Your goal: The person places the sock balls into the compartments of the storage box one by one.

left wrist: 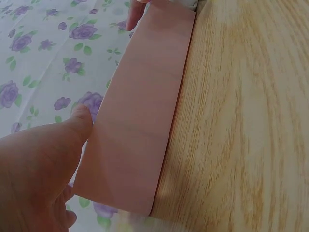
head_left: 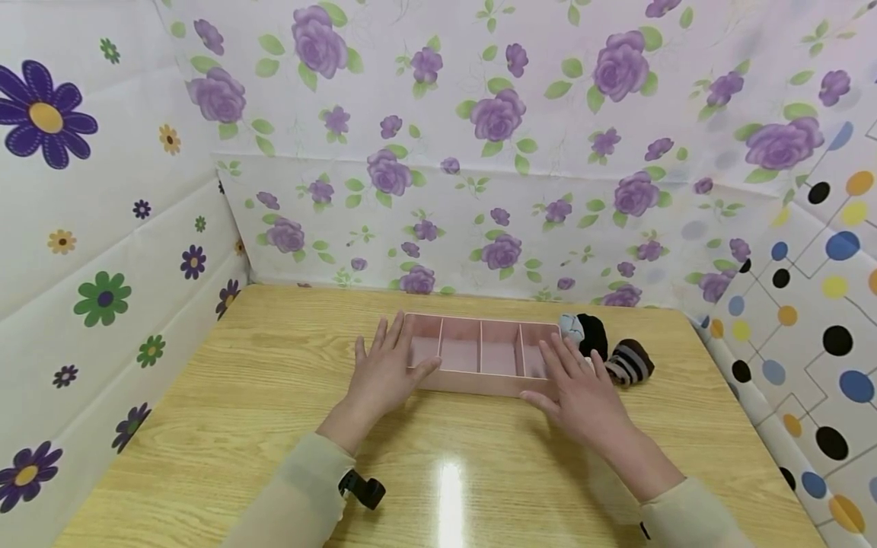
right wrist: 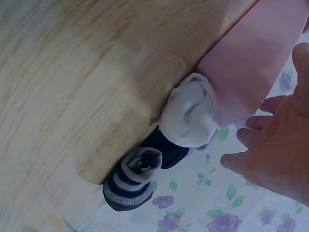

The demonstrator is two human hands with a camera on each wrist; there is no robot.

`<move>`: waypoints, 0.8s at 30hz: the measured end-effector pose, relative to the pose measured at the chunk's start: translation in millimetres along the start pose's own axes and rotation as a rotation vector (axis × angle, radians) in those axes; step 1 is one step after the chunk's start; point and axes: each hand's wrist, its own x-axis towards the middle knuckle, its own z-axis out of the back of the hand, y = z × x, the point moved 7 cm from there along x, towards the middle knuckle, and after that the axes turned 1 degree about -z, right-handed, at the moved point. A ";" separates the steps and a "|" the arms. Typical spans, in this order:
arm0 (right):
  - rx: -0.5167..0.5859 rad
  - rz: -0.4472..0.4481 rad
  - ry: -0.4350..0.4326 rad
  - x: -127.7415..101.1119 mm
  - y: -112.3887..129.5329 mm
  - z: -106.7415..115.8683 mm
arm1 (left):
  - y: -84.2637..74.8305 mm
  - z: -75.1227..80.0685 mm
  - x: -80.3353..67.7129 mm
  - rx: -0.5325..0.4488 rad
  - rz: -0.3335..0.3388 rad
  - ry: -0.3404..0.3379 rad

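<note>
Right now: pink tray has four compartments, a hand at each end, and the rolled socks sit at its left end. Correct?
Not quite. The rolled socks sit at the right end of the pink tray, beside the right hand, as the head view shows. The rest holds: four compartments, with the left hand at the other end.

Pink divider tray, on wooden table

Pink tray: long, shallow, four open compartments, lying flat and crosswise near the table's far edge. Left hand at its left end, right hand at its right end, fingers straight.
</note>
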 end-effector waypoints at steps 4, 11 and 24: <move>-0.004 -0.003 0.010 0.3 1.8 -1.4 | -0.6 -2.0 0.8 -0.010 -0.001 0.008; 0.006 0.000 0.024 1.2 3.1 -5.6 | 1.1 -5.9 2.8 -0.024 -0.006 0.020; 0.037 0.017 0.019 8.2 9.2 -10.8 | 5.0 -3.6 3.0 -0.051 0.002 0.000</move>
